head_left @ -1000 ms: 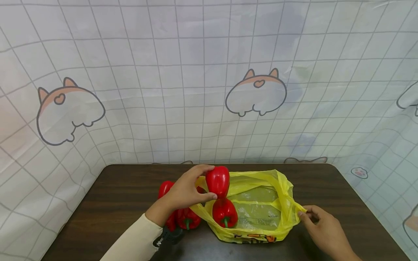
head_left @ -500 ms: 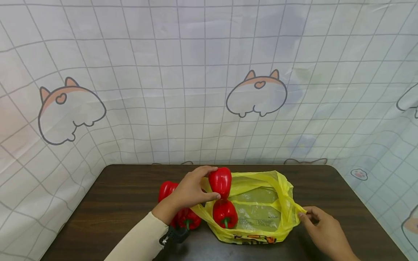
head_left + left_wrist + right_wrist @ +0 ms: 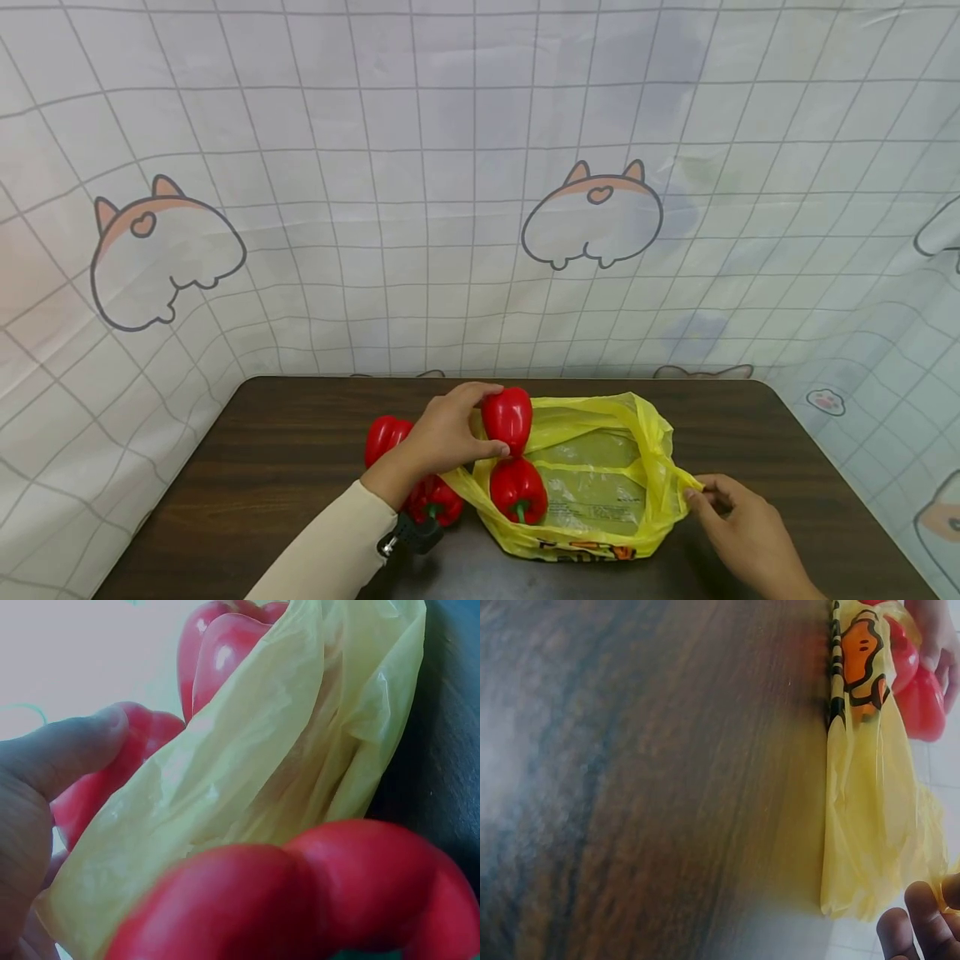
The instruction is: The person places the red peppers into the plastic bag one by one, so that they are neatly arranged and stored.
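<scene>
My left hand [image 3: 442,433] grips a red bell pepper [image 3: 508,421] between thumb and fingers, over the left side of an open yellow plastic bag [image 3: 656,467]. Just below it, a second bell pepper [image 3: 519,493] with a green stem sits inside the bag. At the bag's right edge, my right hand [image 3: 750,525] pinches the plastic and draws it out to a point. In the left wrist view, the thumb presses on the held pepper [image 3: 97,791], with the bag's wall crossing in front. The right wrist view has the fingertips [image 3: 928,915] on the bag's corner.
More red bell peppers lie left of the bag, one behind my forearm [image 3: 386,437] and one in front [image 3: 437,502], partly hidden by the arm. Everything stands on a dark wooden table [image 3: 300,450]. A white grid-patterned cloth [image 3: 420,250] hangs behind it.
My left hand has shifted slightly right with the pepper, further over the bag's opening. The right hand and the bag have hardly moved.
</scene>
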`<state>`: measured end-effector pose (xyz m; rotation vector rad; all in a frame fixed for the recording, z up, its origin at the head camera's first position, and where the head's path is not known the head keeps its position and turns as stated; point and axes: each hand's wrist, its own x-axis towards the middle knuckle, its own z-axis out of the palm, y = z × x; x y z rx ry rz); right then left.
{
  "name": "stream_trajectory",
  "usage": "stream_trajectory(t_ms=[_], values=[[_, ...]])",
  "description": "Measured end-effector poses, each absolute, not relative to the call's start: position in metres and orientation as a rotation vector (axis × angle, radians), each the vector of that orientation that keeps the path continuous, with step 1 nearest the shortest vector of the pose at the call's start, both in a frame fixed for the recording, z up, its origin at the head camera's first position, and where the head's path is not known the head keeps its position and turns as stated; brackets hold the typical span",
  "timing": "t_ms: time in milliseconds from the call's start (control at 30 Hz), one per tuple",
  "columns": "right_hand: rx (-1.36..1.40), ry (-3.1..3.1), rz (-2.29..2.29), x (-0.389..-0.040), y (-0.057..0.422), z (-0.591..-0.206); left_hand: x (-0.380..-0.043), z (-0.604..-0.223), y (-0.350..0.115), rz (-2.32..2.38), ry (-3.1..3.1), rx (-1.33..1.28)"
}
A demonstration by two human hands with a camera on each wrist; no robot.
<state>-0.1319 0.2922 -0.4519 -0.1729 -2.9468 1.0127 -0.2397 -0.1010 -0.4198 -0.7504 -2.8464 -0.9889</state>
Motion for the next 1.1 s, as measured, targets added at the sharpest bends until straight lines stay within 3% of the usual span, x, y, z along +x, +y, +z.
stream_trajectory(t_ms=[1100], values=[[-0.169, -2.937, 1.035, -0.13, 0.293, -0.449, -0.239, -0.415, -0.09, -0.78, -2.911, -0.752]])
